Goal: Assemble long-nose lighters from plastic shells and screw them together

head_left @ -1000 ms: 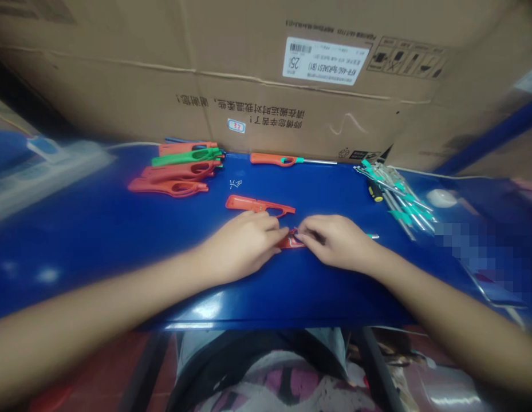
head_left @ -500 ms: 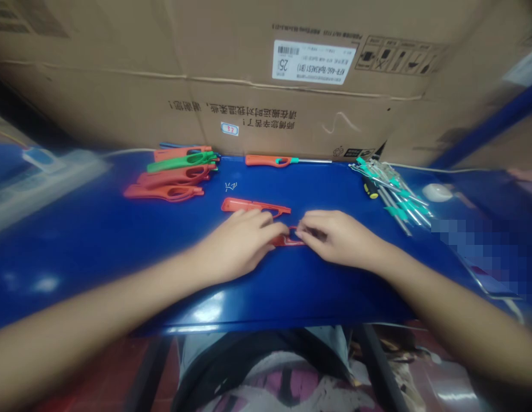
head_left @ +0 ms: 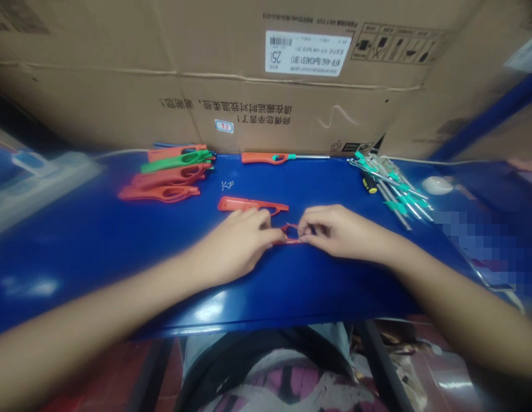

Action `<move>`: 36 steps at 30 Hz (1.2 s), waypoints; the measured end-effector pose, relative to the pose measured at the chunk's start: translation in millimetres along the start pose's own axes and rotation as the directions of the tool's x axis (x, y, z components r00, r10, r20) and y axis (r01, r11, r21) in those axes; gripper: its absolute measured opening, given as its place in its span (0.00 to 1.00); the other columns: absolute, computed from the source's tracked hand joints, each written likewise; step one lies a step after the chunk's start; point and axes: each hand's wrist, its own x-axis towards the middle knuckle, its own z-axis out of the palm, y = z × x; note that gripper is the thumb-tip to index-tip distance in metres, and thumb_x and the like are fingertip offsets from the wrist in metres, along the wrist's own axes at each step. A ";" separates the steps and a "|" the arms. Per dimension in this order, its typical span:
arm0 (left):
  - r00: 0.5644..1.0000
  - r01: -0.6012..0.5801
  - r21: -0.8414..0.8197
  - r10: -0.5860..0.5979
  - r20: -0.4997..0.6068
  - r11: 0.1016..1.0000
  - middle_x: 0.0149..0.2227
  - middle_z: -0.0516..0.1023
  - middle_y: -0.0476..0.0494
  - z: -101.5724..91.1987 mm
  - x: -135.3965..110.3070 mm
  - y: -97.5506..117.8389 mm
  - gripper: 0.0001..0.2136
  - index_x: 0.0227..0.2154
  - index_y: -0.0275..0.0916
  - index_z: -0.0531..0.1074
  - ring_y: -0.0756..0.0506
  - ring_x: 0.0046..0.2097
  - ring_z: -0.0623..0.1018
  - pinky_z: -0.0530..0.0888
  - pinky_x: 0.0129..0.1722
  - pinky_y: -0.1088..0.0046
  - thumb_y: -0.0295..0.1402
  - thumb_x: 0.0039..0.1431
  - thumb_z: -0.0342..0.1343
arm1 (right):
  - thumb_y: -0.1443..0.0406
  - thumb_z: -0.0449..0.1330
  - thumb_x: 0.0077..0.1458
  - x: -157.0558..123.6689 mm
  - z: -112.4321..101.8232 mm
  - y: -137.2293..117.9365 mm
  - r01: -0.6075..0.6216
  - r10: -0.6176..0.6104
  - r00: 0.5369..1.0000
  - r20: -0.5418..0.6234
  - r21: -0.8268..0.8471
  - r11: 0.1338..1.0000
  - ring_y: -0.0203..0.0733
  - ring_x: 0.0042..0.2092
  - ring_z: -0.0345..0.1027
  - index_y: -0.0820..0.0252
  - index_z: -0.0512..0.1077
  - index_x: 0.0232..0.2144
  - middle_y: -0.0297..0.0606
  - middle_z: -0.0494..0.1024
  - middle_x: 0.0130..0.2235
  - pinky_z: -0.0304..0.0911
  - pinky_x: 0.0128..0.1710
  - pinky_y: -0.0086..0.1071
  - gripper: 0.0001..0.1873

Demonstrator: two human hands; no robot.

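Note:
Both hands bend over a red lighter shell half [head_left: 292, 232] on the blue table, which is largely covered by the fingers. My left hand [head_left: 246, 237] grips its left part, thumb and fingers closed. At its right end my right hand [head_left: 334, 230] has thumb and fingertips pinched together; whether a small part sits between them is hidden. Just behind my left hand lies a second red lighter shell half [head_left: 251, 205], its hollow side showing. Farther back rests an assembled orange lighter [head_left: 266, 158] with a metal tube.
Orange and green lighter handles [head_left: 166, 177] are heaped at the back left, near a white power strip [head_left: 46, 183]. Metal lighter tubes [head_left: 398, 191] with teal parts and a black-yellow screwdriver [head_left: 369, 183] lie at the right. A cardboard box [head_left: 119, 103] walls the back.
The view has shifted slightly. Both hands stay at the red shell half, with the right fingertips a little lower along its right end.

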 end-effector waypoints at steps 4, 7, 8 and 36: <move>1.000 0.000 -0.004 0.000 -0.004 1.000 0.41 0.71 0.43 0.4 0.6 0.3 0.13 0.50 0.45 0.75 0.41 0.45 0.71 0.67 0.44 0.63 0.31 0.71 0.47 | 0.72 0.61 0.57 0.6 0.9 1.2 -0.005 0.005 1.000 -0.013 0.008 1.000 0.34 0.30 0.64 0.61 0.75 0.33 0.34 0.74 0.31 0.58 0.32 0.28 0.04; 1.000 -0.008 -0.002 0.008 -0.018 1.000 0.41 0.72 0.43 0.7 0.0 -0.7 0.12 0.48 0.43 0.75 0.41 0.45 0.72 0.67 0.43 0.63 0.30 0.71 0.47 | 0.70 0.61 0.59 0.4 0.1 -0.2 0.026 -0.026 1.000 -0.009 0.009 1.000 0.34 0.31 0.64 0.61 0.75 0.35 0.34 0.74 0.32 0.58 0.33 0.28 0.03; 1.000 -0.010 -0.002 0.010 -0.024 1.000 0.41 0.72 0.42 0.8 -0.3 -1.1 0.11 0.47 0.42 0.75 0.41 0.45 0.72 0.67 0.43 0.64 0.30 0.71 0.48 | 0.69 0.61 0.60 0.0 -0.7 -1.0 0.044 -0.044 0.999 0.001 0.010 0.999 0.34 0.31 0.64 0.60 0.75 0.36 0.34 0.74 0.32 0.58 0.33 0.28 0.03; 0.989 -0.111 0.037 0.114 -0.098 0.993 0.52 0.74 0.41 5.0 -1.3 -12.5 0.12 0.50 0.43 0.74 0.40 0.52 0.72 0.70 0.50 0.59 0.31 0.70 0.48 | 0.65 0.56 0.58 1.5 -35.0 91.3 -0.641 0.389 0.743 -0.545 -0.412 0.648 0.63 0.56 0.64 0.64 0.70 0.52 0.56 0.70 0.51 0.63 0.55 0.52 0.20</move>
